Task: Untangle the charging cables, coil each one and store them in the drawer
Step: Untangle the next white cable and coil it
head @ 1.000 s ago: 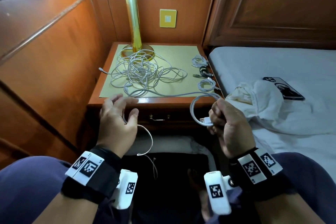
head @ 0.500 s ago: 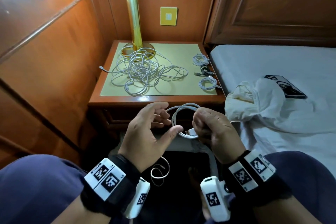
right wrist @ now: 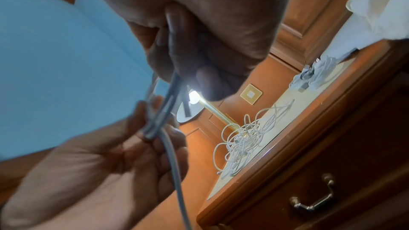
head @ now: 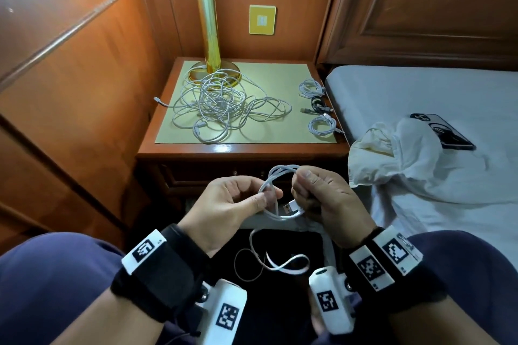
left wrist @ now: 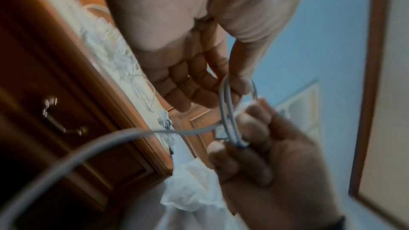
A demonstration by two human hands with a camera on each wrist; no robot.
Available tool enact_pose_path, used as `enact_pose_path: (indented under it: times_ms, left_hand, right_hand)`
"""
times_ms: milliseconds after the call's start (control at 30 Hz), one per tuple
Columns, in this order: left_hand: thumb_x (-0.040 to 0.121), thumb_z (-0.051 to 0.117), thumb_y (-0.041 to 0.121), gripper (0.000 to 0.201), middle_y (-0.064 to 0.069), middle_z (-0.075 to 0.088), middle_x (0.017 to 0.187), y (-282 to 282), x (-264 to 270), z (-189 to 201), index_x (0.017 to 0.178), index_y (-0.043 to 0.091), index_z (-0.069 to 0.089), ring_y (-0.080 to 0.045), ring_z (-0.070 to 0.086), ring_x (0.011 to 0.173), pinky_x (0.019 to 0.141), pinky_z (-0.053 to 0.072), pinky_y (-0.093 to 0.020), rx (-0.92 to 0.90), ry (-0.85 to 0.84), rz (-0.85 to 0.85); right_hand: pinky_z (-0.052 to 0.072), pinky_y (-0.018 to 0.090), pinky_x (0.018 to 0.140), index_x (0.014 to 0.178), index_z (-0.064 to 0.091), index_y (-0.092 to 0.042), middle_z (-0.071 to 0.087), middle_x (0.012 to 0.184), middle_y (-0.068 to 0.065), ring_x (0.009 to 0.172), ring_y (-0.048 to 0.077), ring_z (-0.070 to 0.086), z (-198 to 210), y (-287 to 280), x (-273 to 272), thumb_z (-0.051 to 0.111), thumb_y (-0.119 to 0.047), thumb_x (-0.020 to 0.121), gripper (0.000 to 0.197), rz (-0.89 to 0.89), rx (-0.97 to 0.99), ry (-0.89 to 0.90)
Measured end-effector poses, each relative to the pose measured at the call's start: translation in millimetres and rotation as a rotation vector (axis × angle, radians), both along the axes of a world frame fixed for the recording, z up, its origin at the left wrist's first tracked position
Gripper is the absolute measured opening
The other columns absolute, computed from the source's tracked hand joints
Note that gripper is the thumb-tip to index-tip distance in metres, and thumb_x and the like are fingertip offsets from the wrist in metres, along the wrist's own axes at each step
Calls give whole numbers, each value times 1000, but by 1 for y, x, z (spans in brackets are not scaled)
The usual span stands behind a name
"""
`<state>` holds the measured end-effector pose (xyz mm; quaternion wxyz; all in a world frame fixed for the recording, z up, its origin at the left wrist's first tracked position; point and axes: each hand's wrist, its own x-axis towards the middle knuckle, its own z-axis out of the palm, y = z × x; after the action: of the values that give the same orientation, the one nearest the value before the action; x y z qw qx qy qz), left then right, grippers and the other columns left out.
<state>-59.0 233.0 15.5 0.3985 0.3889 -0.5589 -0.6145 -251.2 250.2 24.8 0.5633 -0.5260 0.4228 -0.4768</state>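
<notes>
White charging cable (head: 276, 196) is being looped between the left hand (head: 224, 210) and right hand (head: 325, 202), fingers (left wrist: 194, 83) pinching the coil to hold its shape before storage.

glossy wooden nightstand (head: 241, 148), polished brass lamp stem (head: 208, 22), crumpled white cloth (head: 406, 159)

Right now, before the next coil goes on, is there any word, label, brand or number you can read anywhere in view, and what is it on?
No readable words, brands or numbers in any view.
Wrist bands: black-and-white square marker patterns only, no letters.
Wrist cameras: the same marker patterns, no text.
Phone on the bed: a pattern on its back, too small to read.
Yellow wall plate: blank.
</notes>
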Motion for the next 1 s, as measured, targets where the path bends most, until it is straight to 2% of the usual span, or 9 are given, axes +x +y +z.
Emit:
enact_pose_path:
  times_ms: [267,367,467,533,633,767,867,933,1000]
  left_hand:
    - [76,78,21,18,-6,53,76,2,-3,10,85,10,68,-14,51,71,76,39,-31,323,419,-134]
    - [72,78,11,30,-1,51,69,2,-8,8,95,11,59,-11,50,65,69,47,-23,177,243,-6]
    - [75,66,6,31,0,62,81,3,-11,2,103,15,59,-19,58,72,74,53,-33,-67,-31,159]
    - [78,65,8,26,2,65,97,1,-7,-2,100,23,62,-23,65,80,77,57,-42,-180,-164,274]
    - [84,66,-1,20,1,66,81,-3,-1,-2,84,18,62,-21,64,68,64,53,-38,-308,-331,385]
    - [82,60,-17,24,-11,64,70,-6,3,13,100,-2,63,-22,60,60,61,55,-29,68,186,225]
    - [70,55,-4,46,-8,49,62,-11,19,25,116,-1,62,-9,31,42,46,46,-26,275,447,22]
    - [73,56,5,50,-8,44,61,-14,27,28,123,2,59,-10,20,41,42,37,-23,288,367,-73]
    - [77,60,10,38,-5,49,56,-18,30,23,114,8,62,-16,32,42,48,39,-26,66,-30,-61]
  right_hand:
    - [34,33,53,65,45,-27,39,57,-10,53,7,37,-8,-1,9,43,-47,100,40,-227,-240,416]
    - [39,41,56,68,45,-23,42,58,0,55,8,42,-10,2,12,41,-50,100,41,-268,-284,528]
    - [38,41,57,67,45,-28,42,59,-5,55,8,41,-10,0,11,40,-50,99,40,-318,-257,500]
    - [36,36,56,66,45,-25,42,59,-7,54,8,40,-8,-2,5,40,-50,99,41,-348,-246,489]
    - [36,27,56,65,45,-25,42,59,-6,54,5,41,-5,0,0,41,-43,99,39,-330,-292,549]
    - [38,33,58,67,46,-17,45,61,3,56,14,43,-3,-2,0,40,-47,98,44,-366,-299,553]
    - [42,43,64,68,47,-15,48,63,7,64,28,49,1,-6,-12,41,-47,99,44,-442,-275,528]
    - [43,35,63,67,49,-25,49,62,-3,62,20,50,4,-6,-21,41,-44,99,38,-463,-300,555]
    - [39,24,58,67,48,-36,51,62,-11,59,7,47,6,-5,-26,41,-42,100,34,-468,-338,614]
